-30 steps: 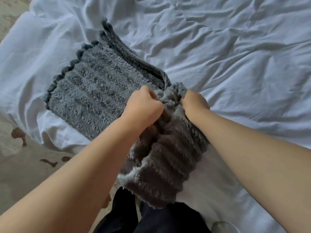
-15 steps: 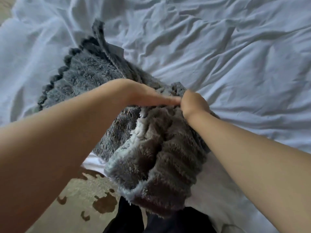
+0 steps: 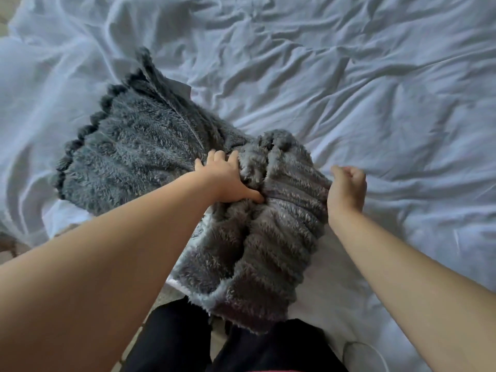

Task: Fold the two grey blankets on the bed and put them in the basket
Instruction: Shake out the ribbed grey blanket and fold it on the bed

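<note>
A dark grey fluffy blanket [image 3: 139,146] with a bobble trim lies on the white bed sheet [image 3: 349,89] at the left. Against it sits a bunched, ribbed grey blanket [image 3: 281,237] whose lower end hangs over the bed edge. I cannot tell whether they are one piece. My left hand [image 3: 228,178] presses on the join between them, fingers spread and thumb dug into a fold. My right hand [image 3: 347,183] is curled in a loose fist at the bunch's right edge and holds nothing. No basket is in view.
The crumpled sheet covers the whole bed ahead and to the right. The bed edge runs diagonally at the lower left, with patterned floor [image 3: 10,245] beyond it. My dark trousers [image 3: 188,345] are at the bottom, and a thin white loop [image 3: 362,350] lies beside them.
My right hand has let go of the blanket and moved right. My left hand has opened out from a grip and now presses flat. The bunch has slumped onto the bed.
</note>
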Tool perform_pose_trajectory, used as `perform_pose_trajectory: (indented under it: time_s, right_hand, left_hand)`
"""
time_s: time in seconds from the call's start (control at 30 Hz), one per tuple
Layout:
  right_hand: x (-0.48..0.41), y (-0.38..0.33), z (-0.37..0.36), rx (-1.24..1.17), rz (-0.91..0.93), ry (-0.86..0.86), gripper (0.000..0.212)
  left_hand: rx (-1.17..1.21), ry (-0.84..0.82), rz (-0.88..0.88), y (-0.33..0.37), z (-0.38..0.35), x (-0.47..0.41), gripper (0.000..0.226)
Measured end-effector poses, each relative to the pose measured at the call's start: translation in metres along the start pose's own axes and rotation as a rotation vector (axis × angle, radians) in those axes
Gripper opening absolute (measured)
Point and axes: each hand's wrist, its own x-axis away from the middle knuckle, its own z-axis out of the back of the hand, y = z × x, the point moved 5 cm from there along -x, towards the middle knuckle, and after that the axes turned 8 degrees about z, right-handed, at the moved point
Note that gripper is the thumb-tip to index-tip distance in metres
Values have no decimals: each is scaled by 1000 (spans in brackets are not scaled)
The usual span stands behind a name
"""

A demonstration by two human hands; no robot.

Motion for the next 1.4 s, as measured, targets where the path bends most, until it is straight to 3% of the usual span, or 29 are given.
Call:
perform_pose_trajectory:
  time_s: [0.07, 0.17, 0.23, 0.3, 0.37, 0.47, 0.6, 0.73, 0.83, 0.93, 1.1, 1.17, 1.3, 1.4]
  right_hand:
    - [25, 41, 7, -146, -313, -95, 31]
    - [74, 75, -2, -407, -649, -400, 60]
    - [93, 80, -9, -506, -693, -497, 72]
    - [104, 74, -12, -561, -686, -477, 71]
    - [113, 59, -11, -584, -625, -440, 61]
    - [137, 23, -11, -557, -511, -391, 41]
    - [172, -49, -34, -355, -297, -252, 59]
    - [190, -125, -93, 111, -153, -98, 103]
    - [200, -175, -145, 520, -151, -80, 119]
    - [213, -220, -205, 712, -111, -185, 120]
    - [242, -271, -289, 753, -48, -435, 96]
    - [248, -283, -313, 749, -41, -559, 83]
    - [261, -304, -346, 871, 156, -823, 63]
    - [271, -322, -351, 1130, 553, -999, 16]
  left_hand:
    - [23, 13, -3, -2, 0, 2, 130]
    - [45, 28, -22, -2, -1, 1, 127]
    - [74, 5, -41, -4, -2, -1, 127]
    - [188, -53, -64, -10, -3, -6, 133]
    - [395, -130, -112, -20, -4, -10, 135]
    - [680, -223, -195, -47, -7, -23, 115]
    - [851, -361, -389, -81, -9, -40, 67]
    - [789, -313, -455, -118, 11, -54, 47]
    - [612, -293, -395, -155, 38, -55, 33]
    - [661, -197, -305, -217, 69, -52, 22]
    - [1093, -46, 19, -320, 103, -28, 25]
    - [1164, 30, 98, -346, 112, -16, 23]
    - [979, 155, 174, -359, 124, 8, 28]
    - [777, 148, 342, -336, 114, 17, 51]
